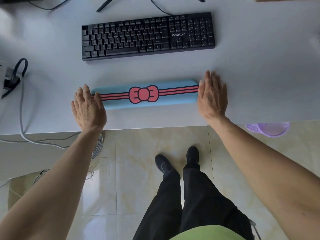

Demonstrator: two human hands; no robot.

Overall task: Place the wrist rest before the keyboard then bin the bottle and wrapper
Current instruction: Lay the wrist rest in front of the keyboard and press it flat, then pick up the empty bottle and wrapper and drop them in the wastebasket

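Note:
A light blue wrist rest (121,101) with a pink bow and stripes lies flat on the white desk (52,110), a short gap on the near side of the black keyboard (147,35). My left hand (87,108) is flat at the rest's left end, thumb lying over its stripes. My right hand (212,96) presses edge-on against its right end, fingers straight. Neither hand is wrapped around the rest. No bottle or wrapper shows in view.
A purple mesh bin (270,129) stands on the floor under the desk's near right edge. Grey cables (21,108) and a black clip device (12,80) sit at the desk's left. Monitor stand legs (107,4) lie behind the keyboard. My feet (176,161) are on tile.

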